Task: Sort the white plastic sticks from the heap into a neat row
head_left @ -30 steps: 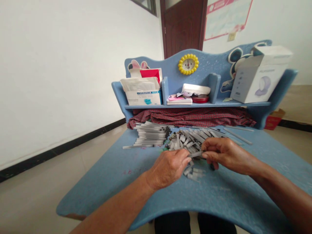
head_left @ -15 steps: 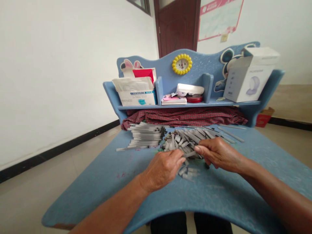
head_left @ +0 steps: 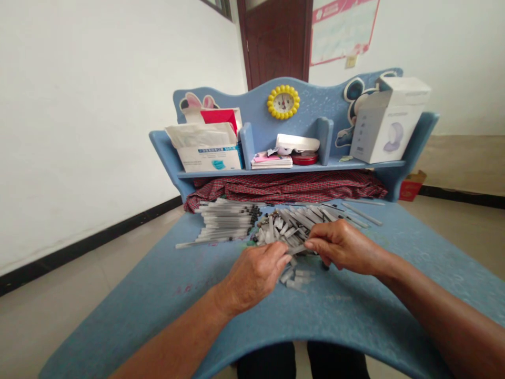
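Between my hands is a short translucent pen part (head_left: 296, 249), a cap or barrel; I cannot tell which. My left hand (head_left: 256, 271) pinches its left end, and the fingertips of my right hand (head_left: 345, 246) close on its right end. Right behind it lies a jumbled heap of frosted pen caps (head_left: 281, 227), with pen barrels (head_left: 305, 216) at its far right. Several loose caps (head_left: 295, 284) rest on the table just in front. A neat row of pens with black tips (head_left: 224, 220) lies to the left.
The blue table (head_left: 165, 305) curves inward at my lap. Across its back runs a shelf (head_left: 331, 167) holding a mask box (head_left: 213, 158), a white carton (head_left: 389, 126) and a red round tin (head_left: 304, 159). A checked cloth (head_left: 284, 187) is bunched beneath it.
The camera view has turned slightly right, so everything sits further left. Both hands keep their pinch on the pen part, with little visible change between them.
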`<state>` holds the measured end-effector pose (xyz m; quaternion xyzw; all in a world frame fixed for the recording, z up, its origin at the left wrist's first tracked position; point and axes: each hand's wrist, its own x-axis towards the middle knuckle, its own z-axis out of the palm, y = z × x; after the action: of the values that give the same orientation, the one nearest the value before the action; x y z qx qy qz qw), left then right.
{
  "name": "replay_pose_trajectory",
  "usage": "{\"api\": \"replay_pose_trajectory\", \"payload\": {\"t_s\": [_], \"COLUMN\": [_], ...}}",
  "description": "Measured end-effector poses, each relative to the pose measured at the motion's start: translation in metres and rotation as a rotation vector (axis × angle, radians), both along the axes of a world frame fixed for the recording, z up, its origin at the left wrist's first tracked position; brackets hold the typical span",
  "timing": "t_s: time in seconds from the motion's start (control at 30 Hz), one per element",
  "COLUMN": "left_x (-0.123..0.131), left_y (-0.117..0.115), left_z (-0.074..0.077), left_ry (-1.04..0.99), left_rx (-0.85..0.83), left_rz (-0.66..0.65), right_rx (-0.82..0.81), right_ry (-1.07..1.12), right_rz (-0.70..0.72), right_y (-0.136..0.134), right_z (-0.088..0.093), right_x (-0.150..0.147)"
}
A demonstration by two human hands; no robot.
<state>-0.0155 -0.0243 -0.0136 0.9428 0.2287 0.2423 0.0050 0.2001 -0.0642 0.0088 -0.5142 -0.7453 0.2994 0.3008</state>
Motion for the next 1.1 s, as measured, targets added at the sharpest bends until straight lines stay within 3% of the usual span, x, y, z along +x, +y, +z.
{"api": "replay_pose_trajectory", "payload": {"t_s": [0.2,0.43,0.6,0.77,0.87,1.1], "left_x": [0.001,0.002,0.002,0.001,0.001,0.002], "left_y": [-0.002,-0.008,-0.006,-0.003,-0.005,-0.007], "left_z": [0.002,0.018,0.015,0.009,0.013,0.022], "left_ry": [-0.019,-0.019,-0.020,-0.026,-0.032,-0.100], "left_rx": [-0.100,-0.442,-0.373,-0.254,-0.335,-0.581], "left_rz": [-0.011,-0.058,-0.047,-0.032,-0.042,-0.025], "right_rx": [-0.142,-0.236,-0.229,-0.104,-0.109,-0.200], "right_ry": [0.123,0.214,0.192,0.052,0.050,0.291], "right_rz": [0.031,0.097,0.106,0.146,0.151,0.099], "right_y": [-0.002,-0.001,0.000,-0.001,-0.002,-0.001], "right_z": [0.003,0.004,0.004,0.006,0.007,0.005], "right_x": [0.001,0.007,0.010,0.010,0.009,0.009]}}
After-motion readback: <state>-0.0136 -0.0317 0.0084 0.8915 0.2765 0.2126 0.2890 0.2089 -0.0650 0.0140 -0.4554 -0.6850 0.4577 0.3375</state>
